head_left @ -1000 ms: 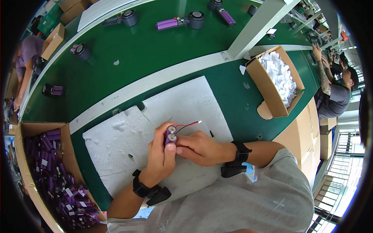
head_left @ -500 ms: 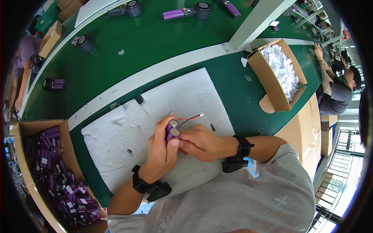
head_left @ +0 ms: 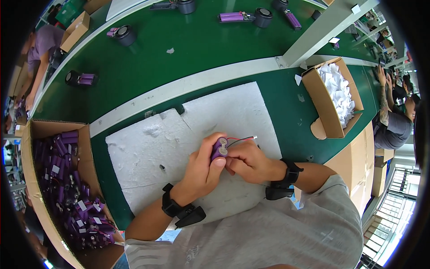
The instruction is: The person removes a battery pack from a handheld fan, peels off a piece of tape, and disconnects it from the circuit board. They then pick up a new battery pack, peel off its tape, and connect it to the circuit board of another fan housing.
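A small battery pack (head_left: 220, 149) of two purple cells, with metal strips across the end facing up, is held over the white foam mat (head_left: 233, 105). My left hand (head_left: 200, 169) grips it, thumb and index finger around its sides. Pressed together against its right side are the fingers of my right hand (head_left: 251, 162); whatever they pinch is hidden. Red and black wires (head_left: 239, 139) run from the pack to a small white plug, above my right hand.
A cardboard box of purple battery packs (head_left: 67, 179) stands at left. At right, another box (head_left: 330, 110) holds white paper pieces. Beyond the metal rail (head_left: 188, 85), several dark round devices with purple cells (head_left: 262, 18) lie on a green belt. A post (head_left: 309, 40) rises there; other people work at both sides.
The whole view has shifted, so mat, boxes and hands appear farther right. Both hands keep the same hold at the battery pack, with the wires still sticking out to the right.
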Demonstrator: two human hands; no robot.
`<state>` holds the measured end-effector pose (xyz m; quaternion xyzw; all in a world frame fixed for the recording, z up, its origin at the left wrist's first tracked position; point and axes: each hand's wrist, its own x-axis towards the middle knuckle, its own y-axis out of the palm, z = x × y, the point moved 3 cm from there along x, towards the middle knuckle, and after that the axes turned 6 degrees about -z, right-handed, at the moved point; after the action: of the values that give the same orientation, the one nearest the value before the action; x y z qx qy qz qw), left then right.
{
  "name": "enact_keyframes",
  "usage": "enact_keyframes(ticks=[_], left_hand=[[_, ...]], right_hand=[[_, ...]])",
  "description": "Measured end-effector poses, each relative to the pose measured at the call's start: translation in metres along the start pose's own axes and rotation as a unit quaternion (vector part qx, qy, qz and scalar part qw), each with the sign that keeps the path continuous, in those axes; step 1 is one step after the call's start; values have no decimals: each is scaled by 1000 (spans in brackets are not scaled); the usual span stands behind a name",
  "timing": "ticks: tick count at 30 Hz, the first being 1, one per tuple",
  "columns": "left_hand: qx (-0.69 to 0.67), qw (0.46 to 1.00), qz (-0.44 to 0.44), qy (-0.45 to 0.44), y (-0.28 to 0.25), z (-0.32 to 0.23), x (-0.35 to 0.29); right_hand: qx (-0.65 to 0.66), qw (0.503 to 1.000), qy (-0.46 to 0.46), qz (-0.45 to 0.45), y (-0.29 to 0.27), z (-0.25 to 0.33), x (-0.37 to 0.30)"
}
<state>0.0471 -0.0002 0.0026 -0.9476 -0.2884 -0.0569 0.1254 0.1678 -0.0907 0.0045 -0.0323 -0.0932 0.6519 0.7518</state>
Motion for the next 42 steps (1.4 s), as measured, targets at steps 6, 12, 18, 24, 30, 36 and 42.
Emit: enact_keyframes(ticks=[6, 12, 18, 24, 30, 36, 42], left_hand=[[-23, 1000, -10, 8, -2, 0, 1], [-31, 999, -24, 24, -5, 0, 2], [-11, 998, -52, 41, -6, 1, 1], [66, 990, -74, 96, -4, -2, 1], [21, 997, -56, 56, -5, 1, -2], [-153, 976, -138, -78, -10, 3, -3], [-235, 937, -219, -140, -18, 7, 7]], right_hand=[[-23, 999, -49, -2, 0, 2, 3], [-51, 999, 2, 6, 3, 6, 5], [-17, 1000, -8, -4, 5, 0, 5], [-15, 1000, -5, -15, 3, -1, 2], [-32, 999, -24, -14, 0, 2, 5], [-123, 992, -30, -30, -18, 8, 9], [97, 838, -123, -523, -129, 9, 14]])
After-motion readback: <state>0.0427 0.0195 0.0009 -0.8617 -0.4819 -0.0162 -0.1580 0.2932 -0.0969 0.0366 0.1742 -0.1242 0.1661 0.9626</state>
